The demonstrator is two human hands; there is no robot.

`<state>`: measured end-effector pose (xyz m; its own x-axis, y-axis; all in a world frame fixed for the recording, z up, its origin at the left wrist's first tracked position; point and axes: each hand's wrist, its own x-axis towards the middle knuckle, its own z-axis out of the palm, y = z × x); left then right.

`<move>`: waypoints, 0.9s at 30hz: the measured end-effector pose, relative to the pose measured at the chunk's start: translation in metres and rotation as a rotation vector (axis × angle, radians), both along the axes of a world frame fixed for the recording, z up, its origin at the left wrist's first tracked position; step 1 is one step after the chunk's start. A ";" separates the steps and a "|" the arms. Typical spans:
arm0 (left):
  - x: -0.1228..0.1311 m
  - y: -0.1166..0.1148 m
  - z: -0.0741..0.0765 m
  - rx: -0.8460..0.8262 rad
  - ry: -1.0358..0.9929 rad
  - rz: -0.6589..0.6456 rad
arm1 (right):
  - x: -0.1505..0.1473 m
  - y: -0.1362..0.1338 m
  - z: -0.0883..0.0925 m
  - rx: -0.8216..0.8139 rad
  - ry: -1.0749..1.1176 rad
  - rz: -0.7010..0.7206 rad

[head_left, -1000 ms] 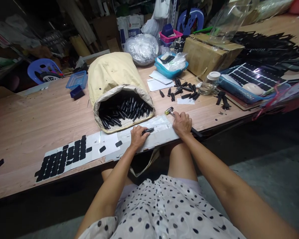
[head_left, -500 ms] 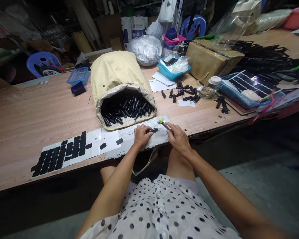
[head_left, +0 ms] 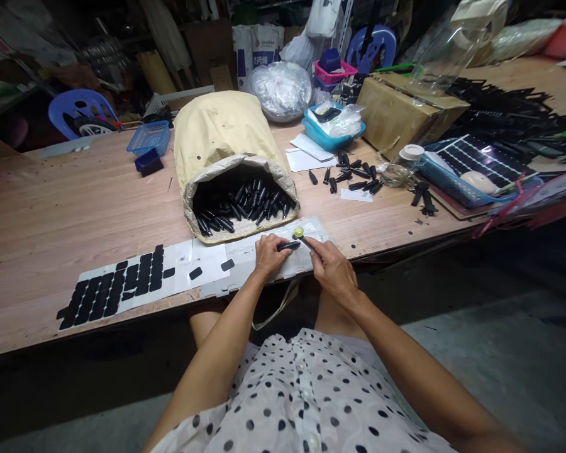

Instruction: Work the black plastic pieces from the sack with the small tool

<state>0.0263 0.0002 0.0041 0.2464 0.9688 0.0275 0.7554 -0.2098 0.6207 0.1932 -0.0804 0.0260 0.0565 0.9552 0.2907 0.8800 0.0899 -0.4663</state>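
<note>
My left hand (head_left: pixel 268 255) is closed on a small black tapered plastic piece (head_left: pixel 291 245), holding it down over a pale board (head_left: pixel 245 250) at the table's front edge. In my right hand (head_left: pixel 332 267) is the dark handle of what looks like a small hammer (head_left: pixel 299 233) with a round yellow-green head. That head is just beyond the black piece; whether they touch I cannot tell. Behind my hands lies a cream sack (head_left: pixel 226 126), its mouth facing me, with many similar black pieces (head_left: pixel 252 201) inside.
Left of my hands, a white sheet (head_left: pixel 174 267) carries rows of black rounded stickers (head_left: pixel 104 296). Loose black pieces (head_left: pixel 344 176) lie to the right, before a blue basket (head_left: pixel 332 139) and a cardboard box (head_left: pixel 396 116). A blue tray (head_left: pixel 457 182) stands farther right.
My right hand and the hammer have shifted slightly left, bringing its head closer to the black piece. My left hand keeps its grip in nearly the same place. The view has shifted slightly.
</note>
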 end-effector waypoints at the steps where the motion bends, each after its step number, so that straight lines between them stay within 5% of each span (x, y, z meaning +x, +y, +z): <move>1: 0.000 0.000 0.001 -0.003 0.000 0.005 | -0.003 -0.001 0.000 -0.013 -0.013 0.011; 7: 0.001 -0.001 0.001 -0.015 -0.009 0.010 | -0.005 0.001 -0.003 -0.070 -0.069 0.019; 17: 0.000 -0.002 0.002 -0.019 0.007 0.001 | 0.057 0.072 -0.016 -0.116 -0.197 -0.335; 27: -0.003 -0.002 0.007 -0.027 0.031 -0.043 | 0.045 0.076 -0.035 -0.053 -0.246 -0.361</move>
